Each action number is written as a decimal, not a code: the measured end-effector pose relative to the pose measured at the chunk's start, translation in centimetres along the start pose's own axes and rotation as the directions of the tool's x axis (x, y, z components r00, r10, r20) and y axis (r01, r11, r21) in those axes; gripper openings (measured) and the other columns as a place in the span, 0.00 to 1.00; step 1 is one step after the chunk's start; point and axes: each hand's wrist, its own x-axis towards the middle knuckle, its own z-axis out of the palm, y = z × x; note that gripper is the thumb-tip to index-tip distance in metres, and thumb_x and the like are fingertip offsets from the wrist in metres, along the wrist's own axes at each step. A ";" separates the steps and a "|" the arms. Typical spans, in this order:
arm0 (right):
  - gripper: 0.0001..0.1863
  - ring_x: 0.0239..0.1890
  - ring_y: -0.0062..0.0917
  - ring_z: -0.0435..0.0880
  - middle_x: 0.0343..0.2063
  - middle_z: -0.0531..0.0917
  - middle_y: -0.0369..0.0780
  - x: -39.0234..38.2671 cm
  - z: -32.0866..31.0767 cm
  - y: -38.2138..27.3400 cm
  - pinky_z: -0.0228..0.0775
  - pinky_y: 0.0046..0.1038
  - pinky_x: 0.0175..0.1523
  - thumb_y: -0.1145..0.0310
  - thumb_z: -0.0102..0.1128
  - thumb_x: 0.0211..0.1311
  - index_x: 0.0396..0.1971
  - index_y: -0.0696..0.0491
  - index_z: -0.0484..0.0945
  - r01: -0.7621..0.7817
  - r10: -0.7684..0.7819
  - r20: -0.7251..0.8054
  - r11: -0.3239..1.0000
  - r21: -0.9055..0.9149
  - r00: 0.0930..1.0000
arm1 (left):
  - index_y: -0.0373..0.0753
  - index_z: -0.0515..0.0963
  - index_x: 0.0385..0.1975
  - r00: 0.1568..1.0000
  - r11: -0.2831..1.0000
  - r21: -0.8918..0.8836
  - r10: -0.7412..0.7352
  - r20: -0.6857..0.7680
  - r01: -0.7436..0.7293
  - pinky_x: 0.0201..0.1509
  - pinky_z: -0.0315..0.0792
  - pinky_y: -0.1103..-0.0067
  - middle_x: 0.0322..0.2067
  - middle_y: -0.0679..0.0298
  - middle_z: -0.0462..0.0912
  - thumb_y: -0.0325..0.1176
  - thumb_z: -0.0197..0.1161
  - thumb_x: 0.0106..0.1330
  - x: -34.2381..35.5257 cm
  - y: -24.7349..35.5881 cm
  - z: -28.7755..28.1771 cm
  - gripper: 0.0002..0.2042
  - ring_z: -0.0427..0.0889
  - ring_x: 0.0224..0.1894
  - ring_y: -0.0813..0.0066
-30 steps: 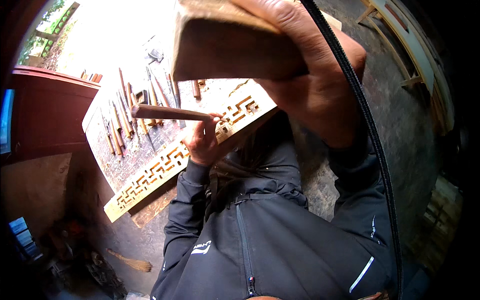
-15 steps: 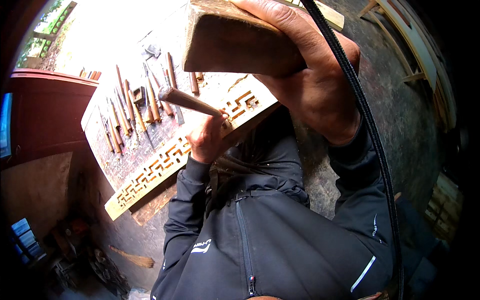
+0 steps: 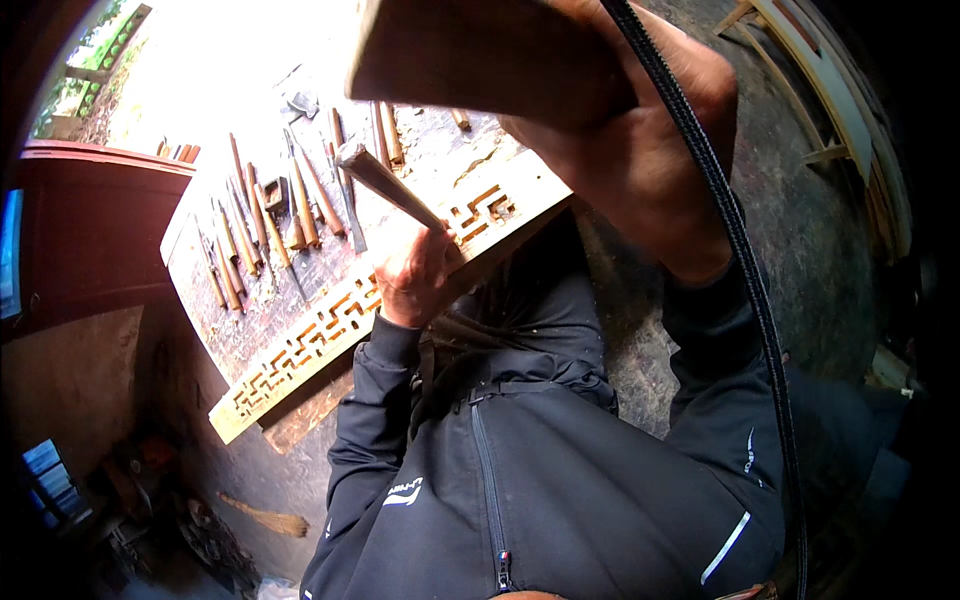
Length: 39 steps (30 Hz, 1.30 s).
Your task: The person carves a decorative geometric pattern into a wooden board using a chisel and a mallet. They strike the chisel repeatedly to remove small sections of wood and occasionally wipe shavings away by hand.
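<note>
My right hand (image 3: 668, 175) grips a thick, dark wooden block (image 3: 480, 55) raised over the bench at the top of the view. My left hand (image 3: 410, 275) is closed around the lower part of a chisel (image 3: 385, 182), whose handle tilts up toward the upper left. The chisel's lower end is at a pale board (image 3: 310, 345) carved with an angular pierced fretwork pattern; its tip is hidden by my fingers. Several chisels and gouges (image 3: 250, 225) with wooden handles lie loosely in rows beyond the board, around a small dark box (image 3: 275, 195).
The worn bench top (image 3: 220, 330) carries wood chips. A red cabinet (image 3: 100, 230) stands at left, with a straw broom (image 3: 270, 515) on the floor below. Long boards on a wooden frame (image 3: 820, 100) are at upper right. A black braided cord (image 3: 740, 260) hangs across the right side.
The chisel's top end has swung up and rightward, steepening it, while my left hand stays at the board. The block in my right hand has moved higher.
</note>
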 end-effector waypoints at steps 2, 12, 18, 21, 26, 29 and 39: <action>0.35 0.47 0.41 0.93 0.48 0.91 0.48 0.4 -0.1 0.3 0.86 0.38 0.54 0.76 0.79 0.47 0.62 0.46 0.88 0.008 -0.009 -0.006 1.000 -0.009 1.000 | 0.39 0.85 0.43 0.998 0.998 -0.006 -0.055 0.027 0.055 0.38 0.82 0.68 0.34 0.58 0.90 0.24 0.74 0.67 -0.4 -0.2 0.0 0.08 0.89 0.33 0.59; 0.37 0.46 0.41 0.92 0.48 0.90 0.48 1.7 -0.1 -0.3 0.86 0.39 0.53 0.77 0.78 0.46 0.63 0.47 0.88 0.080 -0.080 -0.003 0.996 -0.051 0.997 | 0.44 0.81 0.34 0.989 0.975 0.189 0.100 0.108 -0.119 0.32 0.75 0.68 0.28 0.64 0.79 0.35 0.75 0.68 -1.6 -0.8 0.4 0.08 0.82 0.28 0.64; 0.38 0.46 0.41 0.92 0.48 0.90 0.49 0.5 1.3 -1.1 0.85 0.39 0.53 0.78 0.78 0.45 0.64 0.47 0.87 0.061 -0.063 -0.009 0.988 -0.143 0.998 | 0.42 0.82 0.36 0.997 0.985 0.154 0.071 0.039 -0.076 0.33 0.77 0.67 0.28 0.62 0.83 0.33 0.75 0.67 -0.1 0.7 0.0 0.07 0.84 0.27 0.63; 0.38 0.46 0.40 0.91 0.48 0.90 0.46 -0.6 2.2 -0.9 0.84 0.37 0.52 0.78 0.79 0.45 0.64 0.45 0.87 -0.020 0.013 -0.036 0.978 -0.206 0.999 | 0.38 0.83 0.40 0.976 0.995 -0.034 -0.097 -0.197 0.092 0.38 0.81 0.73 0.28 0.60 0.87 0.25 0.74 0.69 0.4 0.7 -0.1 0.06 0.89 0.30 0.70; 0.41 0.51 0.39 0.92 0.52 0.90 0.43 -4.3 4.3 0.9 0.84 0.37 0.53 0.75 0.83 0.48 0.67 0.40 0.84 -0.248 0.272 0.080 0.941 -0.229 0.959 | 0.32 0.81 0.47 0.639 0.651 -0.686 -0.687 -0.348 0.326 0.50 0.84 0.76 0.38 0.59 0.90 0.25 0.63 0.82 -1.9 -0.7 -2.4 0.03 0.89 0.40 0.74; 0.41 0.52 0.41 0.91 0.54 0.90 0.42 -7.8 6.4 3.3 0.84 0.38 0.54 0.68 0.85 0.52 0.69 0.39 0.82 -0.335 0.385 0.193 0.909 -0.249 0.903 | 0.33 0.80 0.45 0.587 0.668 -0.614 -0.716 -0.377 0.421 0.45 0.84 0.76 0.38 0.58 0.91 0.28 0.63 0.83 -4.7 -3.0 -6.1 0.05 0.89 0.38 0.74; 0.40 0.53 0.40 0.92 0.56 0.90 0.42 -11.8 11.8 3.8 0.84 0.37 0.54 0.52 0.86 0.55 0.68 0.45 0.82 -0.408 0.439 0.276 0.898 -0.163 0.855 | 0.31 0.81 0.44 0.343 0.593 -0.630 -0.805 -0.484 0.503 0.36 0.85 0.79 0.34 0.55 0.91 0.33 0.65 0.82 -9.6 -7.2 -10.7 0.10 0.90 0.29 0.72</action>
